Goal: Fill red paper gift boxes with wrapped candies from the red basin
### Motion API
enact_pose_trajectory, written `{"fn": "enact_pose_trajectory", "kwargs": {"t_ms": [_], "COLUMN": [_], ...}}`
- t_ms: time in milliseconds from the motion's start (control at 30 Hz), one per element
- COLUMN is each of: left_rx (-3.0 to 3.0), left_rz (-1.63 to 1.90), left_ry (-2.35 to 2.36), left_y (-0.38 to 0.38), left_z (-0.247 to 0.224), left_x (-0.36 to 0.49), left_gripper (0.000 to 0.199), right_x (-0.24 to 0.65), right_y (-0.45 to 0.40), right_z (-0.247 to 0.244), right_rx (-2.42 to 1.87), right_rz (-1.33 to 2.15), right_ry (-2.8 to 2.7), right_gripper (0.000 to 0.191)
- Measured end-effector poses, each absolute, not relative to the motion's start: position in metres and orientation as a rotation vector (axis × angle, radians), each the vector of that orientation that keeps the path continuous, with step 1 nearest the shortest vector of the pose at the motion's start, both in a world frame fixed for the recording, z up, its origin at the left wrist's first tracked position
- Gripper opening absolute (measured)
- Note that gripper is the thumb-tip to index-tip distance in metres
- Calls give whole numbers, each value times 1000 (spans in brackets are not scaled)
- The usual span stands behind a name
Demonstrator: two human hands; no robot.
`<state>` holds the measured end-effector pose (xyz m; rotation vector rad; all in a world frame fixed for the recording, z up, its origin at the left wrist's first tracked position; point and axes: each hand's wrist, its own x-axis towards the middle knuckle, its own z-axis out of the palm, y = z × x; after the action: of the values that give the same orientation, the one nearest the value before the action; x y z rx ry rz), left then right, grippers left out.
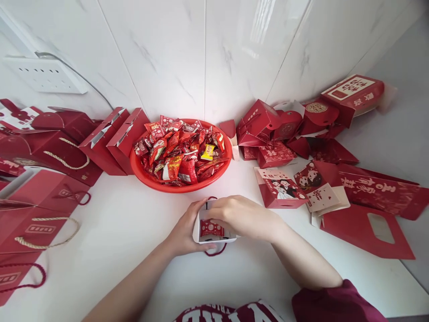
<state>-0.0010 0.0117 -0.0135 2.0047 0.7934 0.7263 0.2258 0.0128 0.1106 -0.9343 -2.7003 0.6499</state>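
Near the front middle of the table, my left hand (186,230) is closed round the side of a small open box (197,239) with a white inside and dark red cord handles. The thumb lies along the near edge. My right hand (231,214) reaches into the box from the right, fingers bent over a red wrapped candy (212,229) with white dots. Its fingertips are partly hidden at the candy's upper edge. Just behind the box stands a red oval basin (181,188) heaped with wrapped candies (172,167), one of them yellow (208,152).
Red gift boxes (43,192) with rope handles line the left side, and two narrow red boxes (122,147) stand beside the basin. Various red boxes (258,120) and a flattened red bag (365,230) lie at right. A white tiled wall (174,53) with a socket panel (43,76) is behind.
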Motion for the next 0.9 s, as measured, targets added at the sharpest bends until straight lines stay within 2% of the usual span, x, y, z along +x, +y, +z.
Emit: {"fn": "enact_pose_trajectory", "kwargs": {"t_ms": [333, 533, 700, 833, 900], "left_rx": [1952, 1944, 1940, 1932, 1942], "left_rz": [728, 740, 754, 747, 740], "left_ry": [782, 774, 751, 737, 739], "left_y": [11, 11, 10, 10, 9], "left_z": [-11, -14, -15, -13, -12], "left_x": [-1, -2, -3, -3, -4], "left_gripper": [112, 116, 117, 116, 115], "right_x": [238, 231, 210, 185, 170], "right_y": [12, 28, 91, 156, 179], "right_z": [117, 122, 118, 112, 108], "right_rx": [-1126, -1013, -1034, -1484, -1549], "right_rz": [619, 642, 474, 196, 177], "right_ry": [-2614, -2494, -2401, -2372, -2406], "right_gripper": [25, 24, 27, 36, 33]}}
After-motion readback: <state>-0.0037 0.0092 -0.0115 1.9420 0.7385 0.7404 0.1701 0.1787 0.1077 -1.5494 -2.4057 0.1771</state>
